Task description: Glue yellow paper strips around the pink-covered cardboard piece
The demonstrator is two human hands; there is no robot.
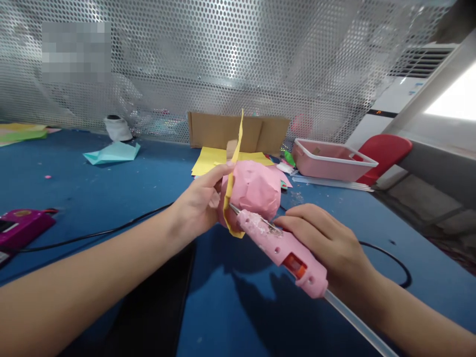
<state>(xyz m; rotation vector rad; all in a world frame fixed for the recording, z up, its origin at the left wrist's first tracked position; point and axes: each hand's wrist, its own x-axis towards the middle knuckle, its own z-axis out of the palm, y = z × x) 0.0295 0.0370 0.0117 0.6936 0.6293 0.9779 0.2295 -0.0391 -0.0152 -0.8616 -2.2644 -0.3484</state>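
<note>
My left hand (203,198) grips a rounded pink paper form (256,186) from its left side, holding it above the table. Around that side of the form runs a yellow paper strip (227,201), whose free end sticks up past my fingers. From the right, my right hand (327,238) is closed around a pink hot glue gun (282,250). Its metal nozzle points up and left, at the yellow strip; whether the tip touches the paper I cannot tell. A clear glue stick (357,320) juts from the gun's rear end.
Yellow paper sheets (208,161) and a cardboard piece (226,131) are behind the form. A pink basket (330,161) stands at the back right. Light blue folded paper (113,152) lies left. A black cord (111,229) runs near a purple device (28,228).
</note>
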